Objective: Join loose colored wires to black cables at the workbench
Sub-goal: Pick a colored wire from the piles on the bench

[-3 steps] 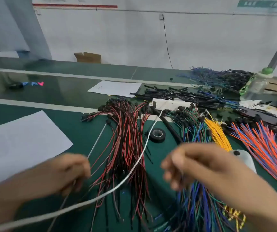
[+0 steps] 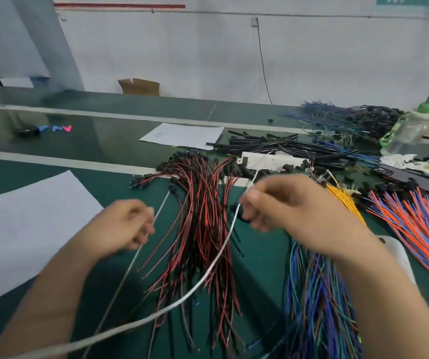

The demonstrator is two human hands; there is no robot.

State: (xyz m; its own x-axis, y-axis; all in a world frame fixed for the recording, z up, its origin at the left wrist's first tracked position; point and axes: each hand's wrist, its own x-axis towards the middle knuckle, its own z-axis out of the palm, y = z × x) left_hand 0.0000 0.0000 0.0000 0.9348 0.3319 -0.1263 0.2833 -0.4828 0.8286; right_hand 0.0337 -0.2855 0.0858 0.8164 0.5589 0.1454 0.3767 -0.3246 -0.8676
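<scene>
My left hand [image 2: 123,226] grips a thin grey wire [image 2: 161,206] that runs from a small black end near the red-and-black wire bundle [image 2: 203,216] down through the fist. My right hand [image 2: 286,211] hovers with curled fingers at a white cord [image 2: 221,255], over a partly hidden black tape roll [image 2: 244,217]. Motion blur hides whether it holds anything. Blue-green wires [image 2: 317,294] lie under my right forearm. Yellow wires [image 2: 345,200] and orange-blue wires [image 2: 415,221] fan out to the right. Black cables [image 2: 286,146] lie behind.
A white power strip [image 2: 267,159] sits behind the bundles. White paper sheets lie at left [image 2: 27,224] and further back [image 2: 182,136]. A plastic bottle [image 2: 412,128] and another blue wire pile [image 2: 350,117] stand at back right, a cardboard box [image 2: 139,86] by the wall.
Both hands have moved up and away from me. The right hand has shifted left to the white cord and now covers part of the tape roll.
</scene>
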